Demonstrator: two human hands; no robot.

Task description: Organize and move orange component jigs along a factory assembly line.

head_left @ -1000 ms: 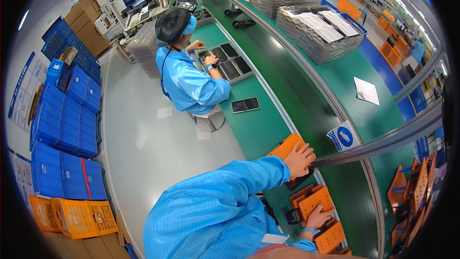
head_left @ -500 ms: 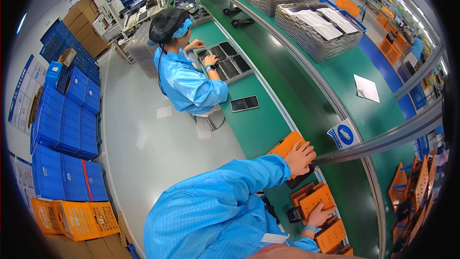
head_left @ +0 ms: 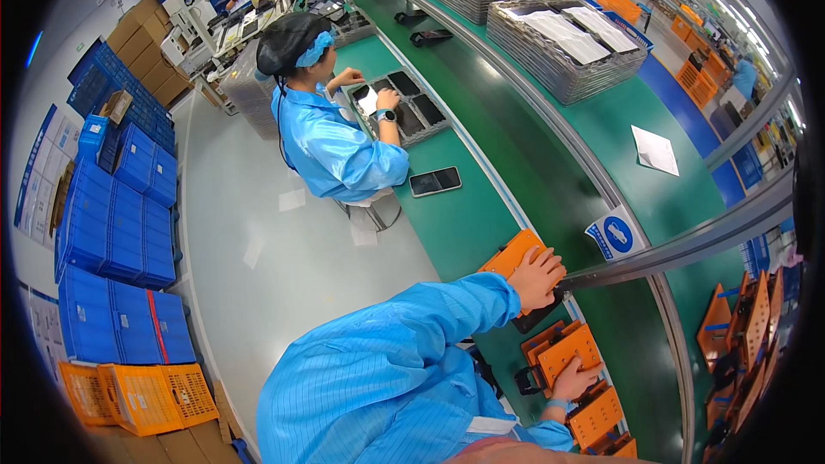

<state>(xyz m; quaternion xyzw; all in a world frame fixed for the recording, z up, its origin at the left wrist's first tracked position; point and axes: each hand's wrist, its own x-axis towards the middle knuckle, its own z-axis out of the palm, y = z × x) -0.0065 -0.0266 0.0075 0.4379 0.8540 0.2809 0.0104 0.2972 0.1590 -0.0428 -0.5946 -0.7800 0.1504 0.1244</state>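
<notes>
My left hand (head_left: 534,278) lies over the right end of an orange fixture plate (head_left: 507,252), its fingers curled on the top and edge. Beneath that hand a dark flat piece (head_left: 541,314) shows in part. Closer to me, my right hand (head_left: 572,381) grips the lower edge of a second orange fixture (head_left: 563,354), which has small holes and a black clamp (head_left: 526,381) at its left side. Another orange fixture (head_left: 595,417) stands just below my right hand. What lies under my fingers is hidden.
A co-worker in a blue smock (head_left: 331,142) sits farther along the green bench (head_left: 460,206), hands over a tray (head_left: 421,131) of dark flat pieces. A phone (head_left: 436,181) lies between us. A metal rail (head_left: 687,253) crosses at right, near stacked trays (head_left: 567,64).
Both of my hands keep their hold on the orange fixtures, almost unmoved. The co-worker's hand has shifted over the tray, where a white piece now shows.
</notes>
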